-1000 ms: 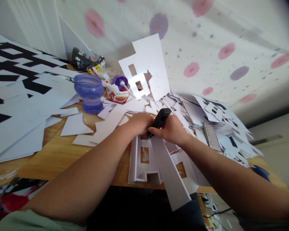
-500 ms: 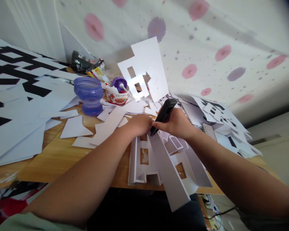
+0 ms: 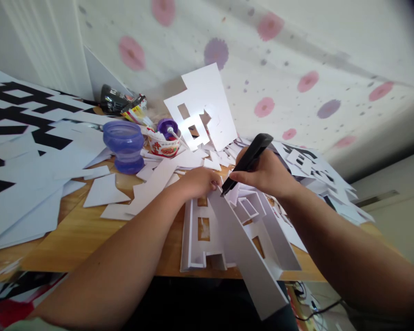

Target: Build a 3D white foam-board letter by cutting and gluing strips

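My right hand (image 3: 262,172) is closed around a black cutter (image 3: 247,161), its tip slanting down to the upper end of a long white board strip (image 3: 250,257). Beside that tip, my left hand (image 3: 202,181) is closed, its fingertips pinching the strip's upper end. The strip lies tilted across a white board model (image 3: 189,230) with low walls and rectangular openings, and its lower end sticks out past the table's front edge. Part of the model is hidden under the strip and my hands.
A purple container (image 3: 124,145) and a paper bowl (image 3: 163,146) stand left of centre. A cut white panel (image 3: 215,105) leans on the wall. White sheets with black shapes (image 3: 31,124) cover the left side; scraps and cut pieces (image 3: 307,161) are piled at the right.
The cutter has lifted slightly and moved right with my right hand. The strip's lower end has swung right and down. The whole view has shifted a little.
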The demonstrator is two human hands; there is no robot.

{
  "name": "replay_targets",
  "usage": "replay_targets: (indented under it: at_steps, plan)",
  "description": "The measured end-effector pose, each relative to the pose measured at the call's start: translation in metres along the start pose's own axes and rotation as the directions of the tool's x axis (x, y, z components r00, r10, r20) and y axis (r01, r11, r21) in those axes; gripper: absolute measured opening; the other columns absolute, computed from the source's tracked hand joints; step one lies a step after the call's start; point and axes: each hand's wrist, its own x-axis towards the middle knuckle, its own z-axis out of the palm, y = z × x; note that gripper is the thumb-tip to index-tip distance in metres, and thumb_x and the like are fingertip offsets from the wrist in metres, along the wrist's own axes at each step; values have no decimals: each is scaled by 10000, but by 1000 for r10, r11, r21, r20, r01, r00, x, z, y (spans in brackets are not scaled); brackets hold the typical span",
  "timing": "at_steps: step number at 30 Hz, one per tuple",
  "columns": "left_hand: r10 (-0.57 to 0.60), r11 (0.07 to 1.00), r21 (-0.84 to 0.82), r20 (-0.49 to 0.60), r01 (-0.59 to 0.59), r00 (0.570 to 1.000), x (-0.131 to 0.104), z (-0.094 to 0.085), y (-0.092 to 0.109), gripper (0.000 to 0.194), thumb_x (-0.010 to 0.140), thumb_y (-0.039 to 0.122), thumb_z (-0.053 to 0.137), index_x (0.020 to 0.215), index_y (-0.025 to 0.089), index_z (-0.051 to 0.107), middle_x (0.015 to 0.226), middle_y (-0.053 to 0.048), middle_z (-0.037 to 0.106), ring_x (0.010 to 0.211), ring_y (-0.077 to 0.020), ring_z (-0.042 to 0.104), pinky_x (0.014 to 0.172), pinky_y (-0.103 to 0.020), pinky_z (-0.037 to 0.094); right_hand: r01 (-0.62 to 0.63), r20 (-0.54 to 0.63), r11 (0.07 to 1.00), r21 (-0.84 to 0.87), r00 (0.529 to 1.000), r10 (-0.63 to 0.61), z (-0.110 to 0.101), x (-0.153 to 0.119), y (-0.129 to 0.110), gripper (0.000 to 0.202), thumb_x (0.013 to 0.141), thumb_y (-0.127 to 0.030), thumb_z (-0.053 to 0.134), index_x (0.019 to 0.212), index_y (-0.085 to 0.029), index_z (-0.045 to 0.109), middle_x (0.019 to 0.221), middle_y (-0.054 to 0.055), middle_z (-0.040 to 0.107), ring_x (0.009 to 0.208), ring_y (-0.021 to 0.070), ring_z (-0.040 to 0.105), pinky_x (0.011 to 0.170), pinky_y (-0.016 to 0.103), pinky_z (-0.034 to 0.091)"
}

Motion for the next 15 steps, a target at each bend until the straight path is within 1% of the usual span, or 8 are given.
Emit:
replay_targets:
  at_steps: [2, 3, 4, 6, 8, 11, 13, 15]
  plan:
    - [30, 997, -66, 10, -29, 999, -5, -11, 2, 189, 726, 170, 566, 856, 225, 693, 906, -12, 677, 845, -191, 611, 763, -270, 432, 22, -56, 991, 130, 998, -15, -9, -4, 2, 241, 624, -307, 778, 681, -181, 581, 550, -37, 549, 515, 116, 499, 475, 266, 388]
    - [46, 992, -118, 19, -44, 999, -8, -17, 3, 170, 741, 196, 575, 874, 219, 678, 910, -12, 669, 848, -185, 606, 765, -266, 438, 58, -121, 977, 204, 992, -33, -15, -6, 2, 223, 625, -287, 781, 683, -181, 594, 545, -41, 549, 505, 109, 497, 466, 258, 384]
    - [63, 981, -184, 27, -57, 998, -11, -22, 3, 146, 758, 225, 582, 881, 211, 660, 899, -12, 657, 839, -179, 597, 762, -263, 440, 109, -205, 953, 282, 977, -51, -20, -8, 3, 200, 627, -269, 777, 678, -184, 604, 535, -47, 545, 485, 100, 492, 450, 250, 375]
    - [97, 941, -328, 36, -80, 995, -18, -32, 4, 119, 802, 285, 578, 871, 198, 619, 840, -4, 615, 780, -159, 566, 723, -254, 435, 229, -392, 884, 408, 918, -57, -33, -14, 3, 165, 626, -253, 758, 640, -200, 602, 490, -64, 515, 413, 83, 453, 390, 237, 334]
    - [101, 892, -445, 15, -83, 995, -24, -38, 5, 166, 847, 356, 565, 849, 191, 578, 792, 8, 562, 722, -137, 524, 664, -234, 418, 326, -556, 822, 467, 831, -15, -45, -22, 2, 150, 625, -247, 735, 600, -212, 591, 459, -71, 491, 340, 71, 401, 323, 233, 271]
    - [33, 825, -562, -53, -57, 998, -28, -35, 13, 260, 877, 448, 546, 834, 193, 520, 748, 22, 501, 652, -118, 494, 561, -202, 398, 445, -756, 802, 399, 654, 13, -59, -40, 2, 111, 638, -190, 711, 607, -213, 607, 442, -74, 459, 296, 61, 340, 287, 233, 220]
    - [-44, 761, -648, -85, -22, 995, -28, -27, 21, 296, 876, 495, 541, 839, 207, 482, 711, 28, 494, 596, -121, 507, 487, -194, 408, 480, -836, 810, 337, 548, 24, -60, -56, 8, 50, 671, -176, 691, 690, -213, 663, 443, -72, 440, 300, 66, 330, 292, 241, 226]
    - [-127, 707, -707, -135, -6, 983, -26, -17, 31, 313, 868, 521, 546, 843, 220, 465, 685, 29, 507, 551, -132, 519, 421, -200, 428, 484, -883, 814, 321, 463, 73, -54, -72, 17, 88, 698, -186, 678, 772, -228, 700, 472, -61, 453, 313, 78, 358, 305, 261, 268]
